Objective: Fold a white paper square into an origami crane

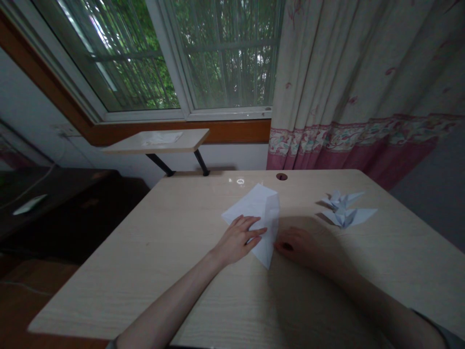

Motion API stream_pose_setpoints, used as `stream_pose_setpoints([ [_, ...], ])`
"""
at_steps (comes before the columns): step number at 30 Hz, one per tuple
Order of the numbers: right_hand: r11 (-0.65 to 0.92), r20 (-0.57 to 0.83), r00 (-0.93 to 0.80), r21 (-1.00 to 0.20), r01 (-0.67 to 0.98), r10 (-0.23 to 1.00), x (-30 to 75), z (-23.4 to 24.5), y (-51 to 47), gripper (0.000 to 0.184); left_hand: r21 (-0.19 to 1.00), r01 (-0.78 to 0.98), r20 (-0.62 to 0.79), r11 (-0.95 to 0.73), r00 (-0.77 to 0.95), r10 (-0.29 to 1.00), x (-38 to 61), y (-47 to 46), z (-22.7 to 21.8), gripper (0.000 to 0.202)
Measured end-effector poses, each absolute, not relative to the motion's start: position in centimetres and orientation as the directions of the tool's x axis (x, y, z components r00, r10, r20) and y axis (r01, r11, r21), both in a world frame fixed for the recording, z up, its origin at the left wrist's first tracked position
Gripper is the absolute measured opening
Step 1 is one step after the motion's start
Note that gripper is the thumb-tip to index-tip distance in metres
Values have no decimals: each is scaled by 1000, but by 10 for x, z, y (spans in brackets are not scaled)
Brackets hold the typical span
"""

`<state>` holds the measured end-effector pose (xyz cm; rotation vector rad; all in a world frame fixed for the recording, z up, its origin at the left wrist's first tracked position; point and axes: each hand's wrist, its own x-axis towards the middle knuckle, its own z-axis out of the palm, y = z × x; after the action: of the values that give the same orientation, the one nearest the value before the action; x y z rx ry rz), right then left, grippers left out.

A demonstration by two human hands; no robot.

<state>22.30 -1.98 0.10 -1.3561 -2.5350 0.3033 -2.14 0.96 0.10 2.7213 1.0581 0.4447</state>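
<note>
A white sheet of paper (259, 198) lies on the table with its right side folded over into a long flap. My left hand (238, 237) rests flat on it, fingers spread and holding nothing. Beside the paper's lower right edge is my right hand (296, 246), its fingers curled and closed. A dark gap shows inside the curl, and no held thing is visible. Whether its fingertips touch the paper's edge, I cannot tell. To the right stand two folded paper cranes (345, 216), close together, their wings spread.
Both hands work over a pale wooden table (152, 271). A small raised shelf (127, 144) on black legs bears some white paper (163, 138) at the back left. A cable hole (282, 177) sits near the rear edge. Behind are a window (225, 58) and a curtain (327, 82).
</note>
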Motion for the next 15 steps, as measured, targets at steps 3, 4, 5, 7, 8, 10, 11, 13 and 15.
stream_pose_setpoints([
  [3,558,104,-555,-310,770,825,221,0,-22,18,287,621,210,-729,702,681,-22,10,1,34],
  [4,559,100,-558,-312,768,824,221,0,-23,17,288,620,212,-730,702,680,-22,10,0,34],
  [5,559,98,-560,-314,767,823,220,1,-24,17,289,619,214,-731,702,679,-22,10,0,33],
  [7,564,92,-568,-320,761,818,219,2,-25,18,288,618,216,-732,703,678,-22,10,-1,33],
  [8,568,88,-573,-324,757,815,219,3,-25,18,287,619,214,-732,703,678,-22,10,-1,33],
  [10,574,80,-585,-334,747,807,218,3,-26,19,283,623,211,-729,701,681,-22,10,-1,33],
  [11,577,76,-590,-339,743,804,217,3,-27,19,282,625,210,-728,700,682,-22,10,0,33],
  [13,583,65,-601,-348,734,796,216,3,-28,19,279,625,212,-729,700,682,-22,10,0,33],
  [15,587,55,-611,-356,727,790,215,3,-29,18,276,623,215,-732,702,679,-22,10,-1,34],
])
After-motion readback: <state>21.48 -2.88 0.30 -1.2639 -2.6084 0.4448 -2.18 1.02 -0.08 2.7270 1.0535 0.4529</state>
